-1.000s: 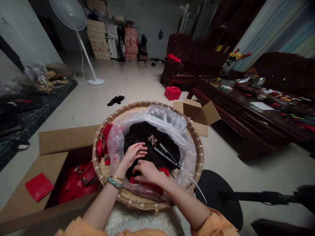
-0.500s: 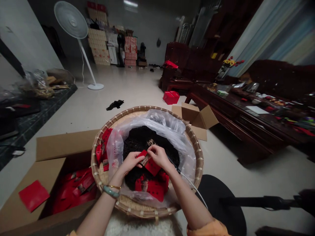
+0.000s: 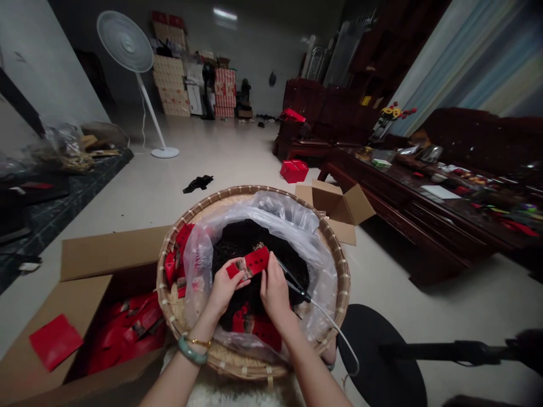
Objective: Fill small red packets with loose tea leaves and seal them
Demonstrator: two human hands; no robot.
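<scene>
Red foil packet sits gripped between both hands above the middle of a round bamboo tray, tilted, with a small pale label showing near its left end. The left hand pinches that end and the right hand holds the other, so the hands stand a little apart with the packet bridging them. Inside the tray, a clear plastic bag lines the space and holds a heap of dark loose leaves, with more red packets lying on the heap below the hands. Further red packets are tucked between the bag and the tray rim on the left. A black-handled heat sealer lies just beside the right hand, and its white cord runs over the rim. Left of the tray, an open cardboard box holds a pile of red packets and a flat red sheet. Beyond the tray stand a smaller open carton and a red box on the tiled floor, with a black cloth nearby. A dark wooden table crowded with small items runs along the right, and a round black stool seat sits at lower right.
</scene>
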